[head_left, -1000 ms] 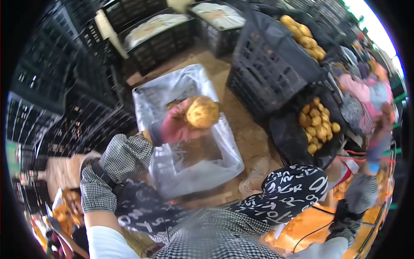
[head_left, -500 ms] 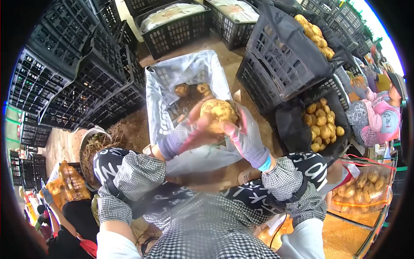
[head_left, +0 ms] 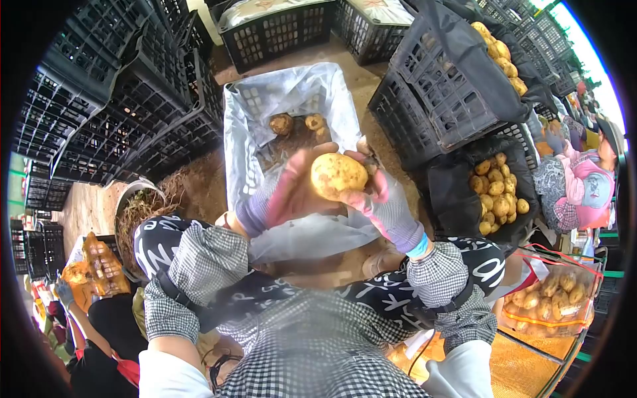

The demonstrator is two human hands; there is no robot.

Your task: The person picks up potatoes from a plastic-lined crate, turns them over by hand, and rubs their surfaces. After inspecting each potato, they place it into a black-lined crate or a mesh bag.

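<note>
A person wearing checked sleeves holds one large potato (head_left: 338,175) in both gloved hands, raised above a plastic-lined crate (head_left: 249,126) that stands on the dirt floor. The left hand (head_left: 292,192), in a pink-palmed glove, cups the potato from the left and beneath, its fingers curled against the skin. The right hand (head_left: 388,202), in a grey glove, supports the right side, fingers wrapped and pressed against it. The potato looks firm, dense and fairly heavy for its size, with dry, dusty yellow skin that should grip well; a cupped hold around its widest middle seems safest, since a drop could bruise it. It is a rounded oval, its long axis lying roughly left to right, tilted slightly. Two smaller potatoes (head_left: 296,123) lie at the crate's far end. A black crate of potatoes (head_left: 494,192) sits to the right.
</note>
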